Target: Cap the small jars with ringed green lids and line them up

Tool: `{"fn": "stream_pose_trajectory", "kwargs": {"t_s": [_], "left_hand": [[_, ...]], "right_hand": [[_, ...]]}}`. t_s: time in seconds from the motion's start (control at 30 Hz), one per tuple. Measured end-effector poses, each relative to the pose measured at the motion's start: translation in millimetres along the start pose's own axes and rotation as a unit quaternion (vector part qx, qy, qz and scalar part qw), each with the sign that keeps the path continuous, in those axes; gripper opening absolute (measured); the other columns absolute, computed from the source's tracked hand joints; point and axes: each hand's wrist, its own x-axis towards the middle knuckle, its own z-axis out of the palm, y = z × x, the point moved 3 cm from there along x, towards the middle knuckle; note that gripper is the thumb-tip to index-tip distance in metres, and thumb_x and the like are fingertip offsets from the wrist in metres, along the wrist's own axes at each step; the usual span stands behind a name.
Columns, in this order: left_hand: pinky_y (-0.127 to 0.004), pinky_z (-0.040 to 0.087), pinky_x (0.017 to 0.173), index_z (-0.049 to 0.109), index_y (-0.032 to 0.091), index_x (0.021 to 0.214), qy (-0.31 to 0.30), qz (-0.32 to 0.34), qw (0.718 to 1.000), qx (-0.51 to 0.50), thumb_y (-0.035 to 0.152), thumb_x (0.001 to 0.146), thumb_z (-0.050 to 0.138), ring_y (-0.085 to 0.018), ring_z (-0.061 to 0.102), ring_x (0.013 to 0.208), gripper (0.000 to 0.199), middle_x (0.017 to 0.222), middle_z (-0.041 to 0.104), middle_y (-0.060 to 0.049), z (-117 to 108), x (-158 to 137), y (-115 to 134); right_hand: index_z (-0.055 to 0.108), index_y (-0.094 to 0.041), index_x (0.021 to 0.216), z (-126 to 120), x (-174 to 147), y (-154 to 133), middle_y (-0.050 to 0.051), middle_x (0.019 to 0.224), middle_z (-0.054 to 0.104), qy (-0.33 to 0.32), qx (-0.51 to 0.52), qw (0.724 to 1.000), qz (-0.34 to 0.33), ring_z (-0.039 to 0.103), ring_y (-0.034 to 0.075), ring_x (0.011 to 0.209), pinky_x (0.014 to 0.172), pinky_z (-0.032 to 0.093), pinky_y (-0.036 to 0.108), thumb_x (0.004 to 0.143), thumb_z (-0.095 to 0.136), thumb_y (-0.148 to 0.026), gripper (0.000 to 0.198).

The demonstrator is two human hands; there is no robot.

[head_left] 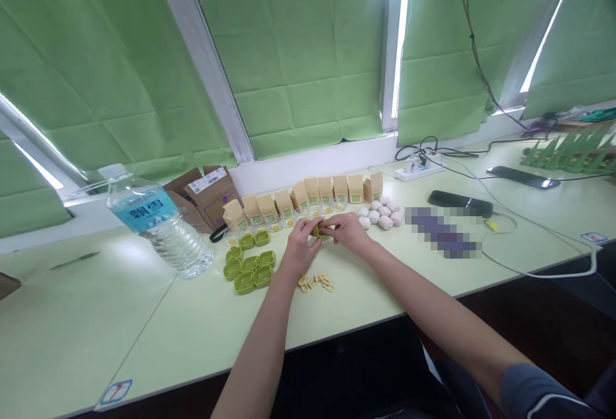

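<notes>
The fingers of the left hand (pixel 302 242) and right hand (pixel 350 229) are closed on a small, rounded, olive-green, plastic-looking piece (pixel 317 231), partly hidden between them over the pale counter (pixel 360 303). It probably handles as light, semi-rigid, slightly slippery; opposing outer sides offer the surest hold.

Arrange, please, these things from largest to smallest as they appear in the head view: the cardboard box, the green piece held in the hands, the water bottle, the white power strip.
1. Water bottle
2. Cardboard box, partly hidden
3. White power strip
4. Green piece, partly covered; only its visible part is ranked
</notes>
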Motion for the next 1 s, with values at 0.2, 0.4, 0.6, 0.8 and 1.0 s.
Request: {"fn": "stream_pose_trajectory", "kwargs": {"t_s": [0.2, 0.4, 0.6, 0.8, 1.0], "left_hand": [[-0.034, 0.055, 0.085, 0.058, 0.026, 0.129, 0.011, -0.02, 1.0, -0.013, 0.012, 0.083, 0.064, -0.015, 0.061, 0.088, 0.049, 0.106, 0.06, -0.006, 2.1, 0.3, -5.7], [-0.033, 0.057, 0.083, 0.06, 0.025, 0.127, 0.027, -0.029, 0.999, -0.025, 0.013, 0.083, 0.064, -0.015, 0.062, 0.087, 0.046, 0.107, 0.06, -0.007, 2.2, 1.2, -10.7], [-0.034, 0.058, 0.082, 0.06, 0.025, 0.127, 0.034, -0.043, 0.998, -0.037, 0.011, 0.083, 0.063, -0.016, 0.062, 0.091, 0.046, 0.111, 0.062, -0.008, 0.0, 2.2, -10.8], [-0.034, 0.058, 0.083, 0.059, 0.025, 0.126, 0.042, -0.047, 0.997, -0.041, 0.009, 0.082, 0.063, -0.017, 0.062, 0.098, 0.047, 0.114, 0.062, -0.007, -2.9, 3.3, -9.4], [-0.034, 0.059, 0.081, 0.06, 0.024, 0.125, 0.039, -0.048, 0.997, -0.042, 0.009, 0.081, 0.063, -0.016, 0.063, 0.092, 0.047, 0.113, 0.062, -0.008, -1.3, 2.3, -11.5]], "right_hand": [[0.08, -0.024, 0.085, 2.1, 3.8, 6.0, 0.001, 0.088, 0.077, -0.005, 0.04, 0.999, 0.027, 0.059, 0.009, 0.042, 0.048, 0.049, 0.022, 0.08, 0.073, -0.037, 0.015], [0.079, -0.026, 0.093, 1.3, 5.1, 0.3, 0.001, 0.095, 0.076, -0.047, 0.025, 0.999, 0.013, 0.06, 0.008, 0.044, 0.05, 0.05, 0.022, 0.084, 0.07, -0.04, 0.02], [0.078, -0.027, 0.101, 0.6, 3.8, -3.4, 0.001, 0.095, 0.077, -0.042, 0.002, 0.999, 0.017, 0.064, 0.01, 0.047, 0.052, 0.052, 0.022, 0.09, 0.063, -0.041, 0.024], [0.079, -0.026, 0.099, -1.7, 4.0, -2.7, 0.002, 0.097, 0.077, -0.019, 0.013, 0.999, 0.028, 0.064, 0.01, 0.046, 0.051, 0.052, 0.022, 0.087, 0.066, -0.043, 0.024], [0.079, -0.025, 0.093, -0.3, 4.3, -3.0, 0.002, 0.096, 0.077, -0.008, 0.014, 1.0, 0.018, 0.063, 0.01, 0.045, 0.049, 0.052, 0.022, 0.087, 0.066, -0.042, 0.023]]}}
